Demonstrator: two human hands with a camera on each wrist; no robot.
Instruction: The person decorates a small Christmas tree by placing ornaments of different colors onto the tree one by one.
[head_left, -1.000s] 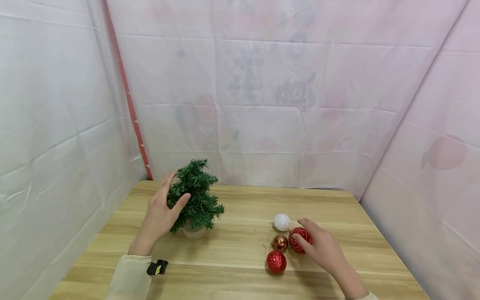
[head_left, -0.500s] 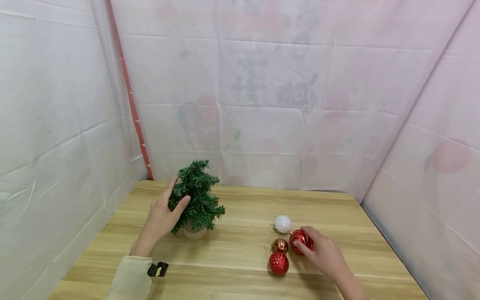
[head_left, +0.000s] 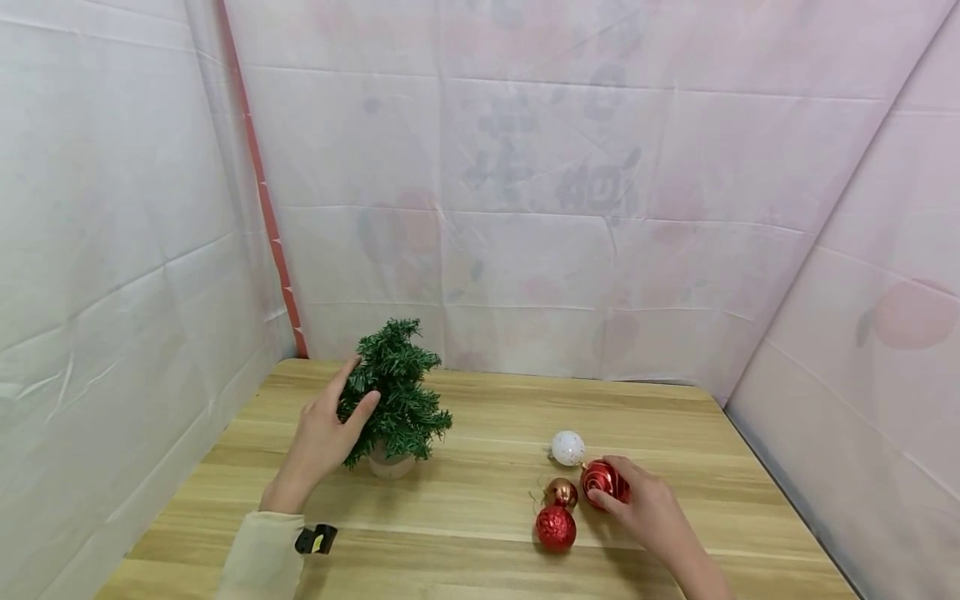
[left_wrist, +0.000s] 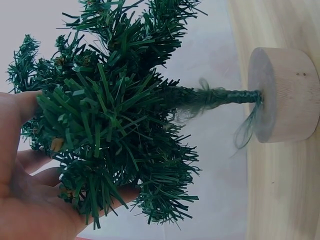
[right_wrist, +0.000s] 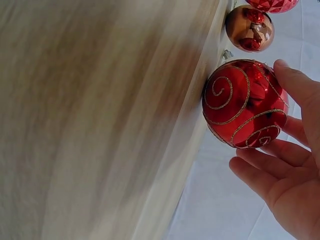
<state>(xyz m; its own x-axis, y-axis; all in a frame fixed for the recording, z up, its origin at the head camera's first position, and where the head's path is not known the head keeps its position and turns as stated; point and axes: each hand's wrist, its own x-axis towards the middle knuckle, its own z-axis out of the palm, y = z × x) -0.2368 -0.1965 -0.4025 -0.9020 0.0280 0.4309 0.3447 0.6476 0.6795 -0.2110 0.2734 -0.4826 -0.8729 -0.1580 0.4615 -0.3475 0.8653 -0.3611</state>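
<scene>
A small green artificial Christmas tree point(head_left: 401, 400) stands upright on the table at left, on a round wooden base point(left_wrist: 292, 95). My left hand point(head_left: 318, 442) holds its branches from the left side, thumb in front and fingers partly hidden behind the greenery. At right, my right hand point(head_left: 658, 512) grips a shiny red Christmas ball point(right_wrist: 245, 105) with gold glitter swirls, thumb on one side and fingertips on the other. The ball sits low at the table surface. Close beside it are a copper ball point(head_left: 561, 492), a textured red ball point(head_left: 556, 529) and a white speckled ball point(head_left: 567, 448).
The wood-grain table point(head_left: 480, 517) is enclosed by pale printed cloth point(head_left: 525, 250) at the back and on both sides. A red strip point(head_left: 262, 192) runs down the back left corner. A black band point(head_left: 316, 539) is on the left wrist.
My right hand has lowered slightly and closed its fingers around the swirled red ball. The left hand stays at the tree. The whole view has shifted a little.
</scene>
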